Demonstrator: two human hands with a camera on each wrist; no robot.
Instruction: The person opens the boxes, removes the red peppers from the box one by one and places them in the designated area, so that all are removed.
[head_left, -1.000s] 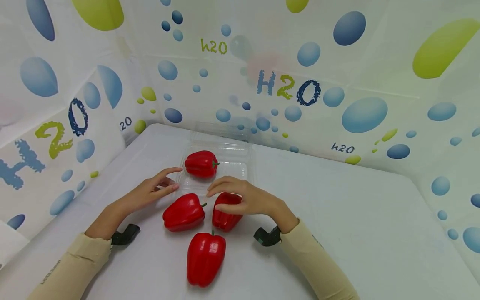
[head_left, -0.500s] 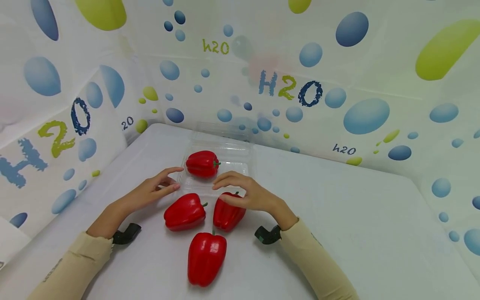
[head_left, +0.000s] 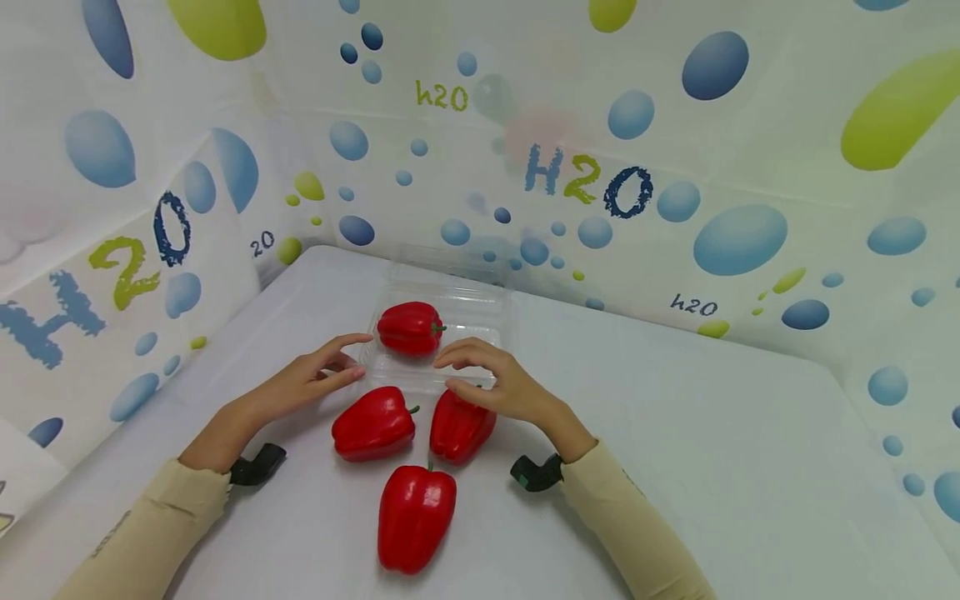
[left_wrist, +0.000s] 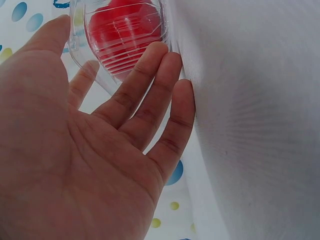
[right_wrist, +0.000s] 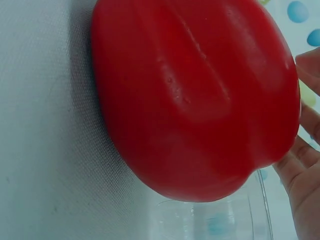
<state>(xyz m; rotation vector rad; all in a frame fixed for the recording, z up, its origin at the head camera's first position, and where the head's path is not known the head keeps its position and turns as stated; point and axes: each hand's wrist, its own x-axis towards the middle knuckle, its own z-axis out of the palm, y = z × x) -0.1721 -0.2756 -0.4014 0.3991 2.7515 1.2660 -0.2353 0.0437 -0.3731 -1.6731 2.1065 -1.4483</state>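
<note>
A clear plastic container (head_left: pixel 480 329) lies with its lid raised at the back, one red bell pepper (head_left: pixel 408 328) in its left part. My left hand (head_left: pixel 311 379) is at the container's left side, fingers gently bent; in the left wrist view its fingertips (left_wrist: pixel 158 48) reach the ribbed wall. Over the container's front right corner hovers my right hand (head_left: pixel 508 385), fingers loosely arched and gripping nothing. Its thumb overlaps the top of a second bell pepper (head_left: pixel 456 433), which fills much of the right wrist view.
Two more red bell peppers lie on the white tabletop: one at left (head_left: pixel 373 425) before the container, another (head_left: pixel 416 521) closest to me. A white sheet (head_left: pixel 570 100) printed with blue and green drops stands behind the table.
My right hand has drawn back slightly to the right and away from me, uncovering more of the pepper beneath it. The left hand stays by the container. The head view has shifted slightly.
</note>
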